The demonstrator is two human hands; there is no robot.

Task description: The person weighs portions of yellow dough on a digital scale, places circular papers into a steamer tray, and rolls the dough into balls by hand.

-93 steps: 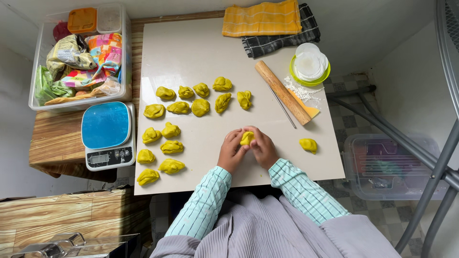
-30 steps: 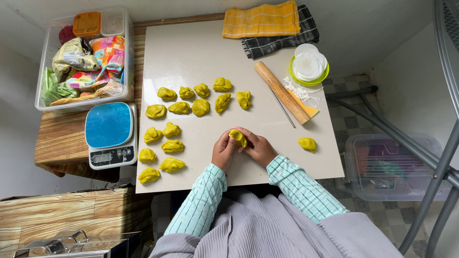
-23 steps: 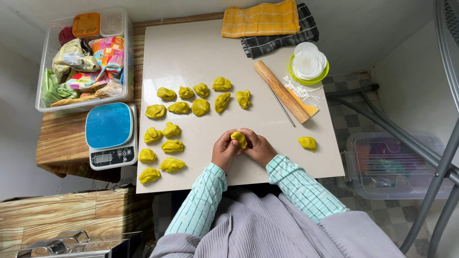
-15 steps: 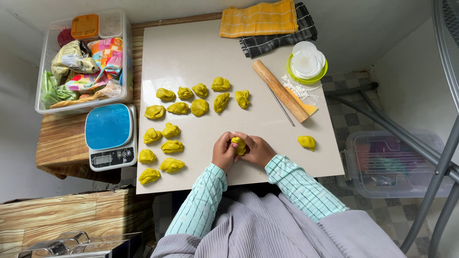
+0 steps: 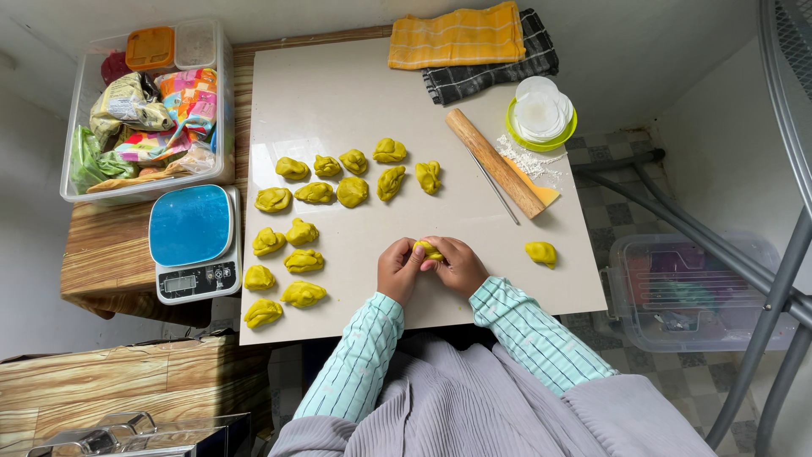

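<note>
- Head view: both hands meet near the front edge of the white board (image 5: 338, 101), and between them sits a small yellow dough piece (image 5: 428, 250).
- The left hand (image 5: 397, 271) curls around the piece from its side, fingers bent and pressed against the dough; the right hand (image 5: 457, 265) closes over it from the other side, fingertips pinching the top. Neither hand is spread flat.
- The piece is lifted off or barely touching the board; which of the two cannot be told from this angle.
- Judging by the creased, folded look of the finished lumps (image 5: 338, 182) lying in rows to the left, the dough is soft and pliable, light, and keeps whatever shape the fingers give it. It looks matte rather than wet, so it likely does not slip much, though it may stick a little.
- Such a piece is best taken with fingertips around its sides, lightly, since a hard squeeze would flatten the folds.
- One more lump (image 5: 541, 252) lies alone to the right of the hands, well apart from the rows.
- Further back lie a wooden rolling pin (image 5: 495, 162), a thin metal rod (image 5: 493, 186) beside it, a green bowl (image 5: 541, 114) with white discs, and folded cloths (image 5: 474, 42).
- Left of the board stand a blue kitchen scale (image 5: 193, 241) and a clear storage box (image 5: 148, 106) full of packets.
</note>
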